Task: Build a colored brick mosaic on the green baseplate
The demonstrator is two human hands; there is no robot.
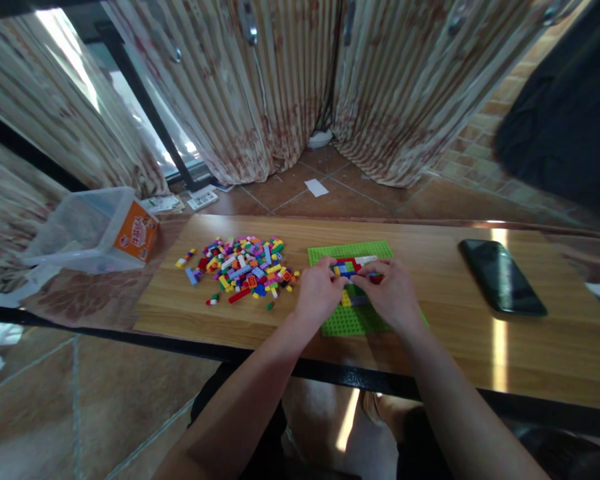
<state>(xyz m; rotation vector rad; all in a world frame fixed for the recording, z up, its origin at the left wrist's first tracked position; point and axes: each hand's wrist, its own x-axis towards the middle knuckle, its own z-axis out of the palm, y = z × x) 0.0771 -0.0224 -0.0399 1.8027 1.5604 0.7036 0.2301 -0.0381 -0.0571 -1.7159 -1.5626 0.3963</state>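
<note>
Loose bricks [243, 263] heaped on the counter [445, 347], left of both hands. Person's left hand [320, 290]: fingers drawn narrow at the left side of the multicoloured brick build [350, 267]; cannot tell whether a piece is pinched. Build lies between the hands, on a green baseplate [353, 325]. Right hand [391, 290]: narrow too, over the build's right side; grip likewise unclear. Dark phone [503, 277] well apart, right of the right hand.

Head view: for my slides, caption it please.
Left hand and right hand at toy bricks on a green studded baseplate, near a loose brick pile.
</note>
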